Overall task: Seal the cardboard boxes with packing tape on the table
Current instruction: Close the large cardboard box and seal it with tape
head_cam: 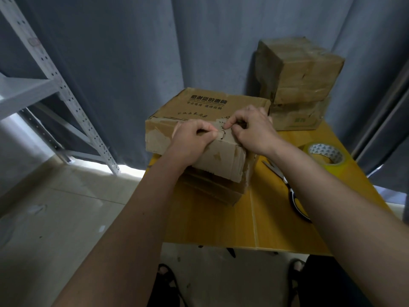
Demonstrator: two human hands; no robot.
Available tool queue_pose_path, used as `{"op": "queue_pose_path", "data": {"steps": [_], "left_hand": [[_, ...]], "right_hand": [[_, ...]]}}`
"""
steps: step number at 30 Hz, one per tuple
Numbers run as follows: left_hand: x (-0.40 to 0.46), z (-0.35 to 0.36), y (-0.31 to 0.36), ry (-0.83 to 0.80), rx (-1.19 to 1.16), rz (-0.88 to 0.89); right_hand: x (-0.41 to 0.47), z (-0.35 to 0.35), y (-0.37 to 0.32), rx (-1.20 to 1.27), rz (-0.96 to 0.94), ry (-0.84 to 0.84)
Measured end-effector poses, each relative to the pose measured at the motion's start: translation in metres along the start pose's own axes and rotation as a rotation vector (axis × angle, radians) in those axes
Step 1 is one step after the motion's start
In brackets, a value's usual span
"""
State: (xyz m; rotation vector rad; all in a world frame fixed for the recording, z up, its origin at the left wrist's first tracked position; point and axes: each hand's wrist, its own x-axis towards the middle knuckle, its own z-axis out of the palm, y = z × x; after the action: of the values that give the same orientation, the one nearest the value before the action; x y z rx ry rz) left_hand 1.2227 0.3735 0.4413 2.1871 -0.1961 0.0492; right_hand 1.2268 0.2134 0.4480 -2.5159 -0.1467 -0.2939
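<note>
A worn cardboard box (199, 107) with printed lettering on its lid lies on a stack of flattened cardboard (217, 189) at the far left of the yellow table (221, 222). My left hand (192, 138) has its fingers curled on the box's near top edge, thumb and forefinger pinched together. My right hand (252, 127) is curled beside it, its forefinger and thumb pinching at the same edge. Whether a tape end lies between the fingers is too small to tell. A roll of yellowish packing tape (325, 156) lies on the table to the right.
Two taped cardboard boxes (303, 74) are stacked at the table's far right corner. Scissors (294, 196) with black handles lie on the table under my right forearm. A grey metal shelf rack (55, 85) stands to the left. Grey curtains hang behind.
</note>
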Motion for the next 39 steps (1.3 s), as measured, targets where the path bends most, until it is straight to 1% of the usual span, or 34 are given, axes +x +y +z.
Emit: {"op": "queue_pose_path", "data": {"steps": [4,7,10,12,15,18,22,25,28,33,36,39], "left_hand": [[-0.002,-0.002,-0.003,-0.017,-0.069,0.004],[-0.004,0.000,-0.004,0.012,-0.123,-0.015],[-0.002,0.002,0.000,0.050,-0.096,-0.036],[0.001,0.001,0.005,0.037,-0.055,-0.075],[0.009,-0.007,0.020,-0.025,0.085,-0.074],[0.019,-0.013,0.042,-0.111,0.389,-0.015],[0.028,-0.017,0.055,-0.208,0.655,0.200],[0.031,-0.019,0.051,-0.229,0.751,0.289],[0.031,-0.020,0.044,-0.206,0.758,0.340],[0.022,-0.018,0.032,-0.115,0.756,0.456],[0.015,-0.015,0.023,-0.037,0.682,0.477],[0.011,-0.012,0.017,0.075,0.576,0.481]], "right_hand": [[0.001,-0.001,-0.004,-0.027,0.002,-0.028],[0.001,-0.002,-0.007,-0.020,0.005,-0.051],[0.001,-0.001,-0.011,-0.030,0.020,-0.057],[0.002,-0.001,-0.013,-0.051,0.026,-0.070],[0.004,-0.001,-0.013,0.009,0.040,-0.088],[0.004,-0.001,-0.011,0.148,0.077,-0.049],[0.002,-0.002,-0.009,0.183,0.048,-0.017],[0.003,0.000,-0.006,0.184,0.038,0.004],[0.004,0.002,-0.004,0.191,0.044,0.021],[0.003,0.006,-0.003,0.216,0.051,0.057],[0.001,0.006,-0.003,0.229,0.055,0.085],[-0.001,0.006,-0.003,0.230,0.045,0.095]]}}
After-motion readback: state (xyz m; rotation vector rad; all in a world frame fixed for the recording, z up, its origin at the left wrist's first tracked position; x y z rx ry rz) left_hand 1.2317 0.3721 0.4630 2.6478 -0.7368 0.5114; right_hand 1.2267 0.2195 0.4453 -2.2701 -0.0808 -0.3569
